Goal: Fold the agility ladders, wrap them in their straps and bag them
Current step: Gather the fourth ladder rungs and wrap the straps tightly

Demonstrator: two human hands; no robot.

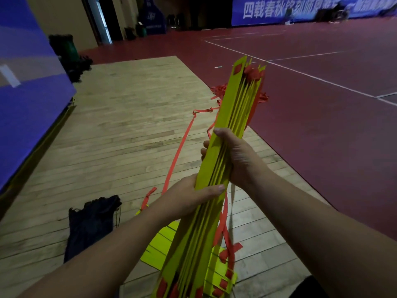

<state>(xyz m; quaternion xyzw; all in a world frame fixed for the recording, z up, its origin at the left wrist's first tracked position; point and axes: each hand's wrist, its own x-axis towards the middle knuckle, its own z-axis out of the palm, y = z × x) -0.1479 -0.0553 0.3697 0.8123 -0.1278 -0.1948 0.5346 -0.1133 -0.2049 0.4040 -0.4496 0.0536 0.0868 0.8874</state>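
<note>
Folding looks done for the ladder (233, 104) we hold: our left hand (193, 194) curls round its stacked rungs, our right hand (234, 155) clamps them just above. Wrapping and bagging remain; the bag (90, 224) lies left of our left hand, the strap (181, 145) trails loose beyond it, open floor (322, 125) past our right

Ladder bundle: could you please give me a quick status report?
Left hand and right hand both grip the ladder bundle, rungs stacked. Red strap trails loose to the floor, unwrapped. Bag lies on floor, left.
</note>
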